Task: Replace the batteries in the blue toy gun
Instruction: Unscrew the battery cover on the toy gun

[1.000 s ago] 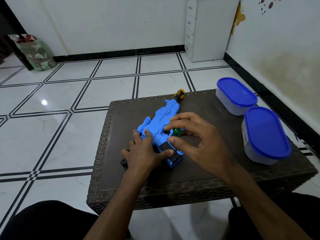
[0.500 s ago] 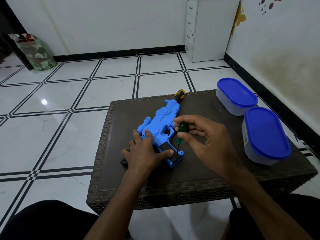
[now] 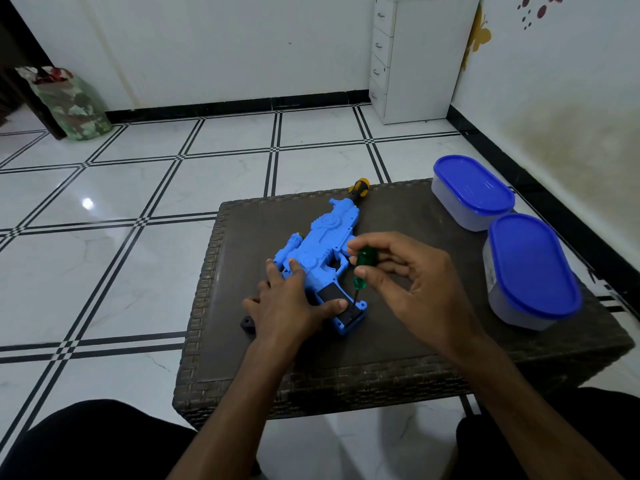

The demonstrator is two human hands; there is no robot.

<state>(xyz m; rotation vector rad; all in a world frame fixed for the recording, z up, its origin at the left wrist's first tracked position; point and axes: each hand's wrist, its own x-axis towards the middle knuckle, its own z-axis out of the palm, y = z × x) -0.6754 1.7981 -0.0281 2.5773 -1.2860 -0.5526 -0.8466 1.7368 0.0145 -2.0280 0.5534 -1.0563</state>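
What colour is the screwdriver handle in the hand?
Green screwdriver handle, seen in the head view.

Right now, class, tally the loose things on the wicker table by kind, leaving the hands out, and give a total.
Toy guns: 1, blue
Screwdrivers: 2, green-handled, yellow-and-black
Blue-lidded tubs: 2, far, near
Small black parts: 1
Total: 6

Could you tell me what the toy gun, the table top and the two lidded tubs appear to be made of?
Toy gun: moulded matte blue plastic, with crisp raised detail. Table: dark woven wicker or rattan-look weave, visible along its rim; whether natural or synthetic is unclear. Tubs: frosted translucent plastic with glossy blue plastic lids.
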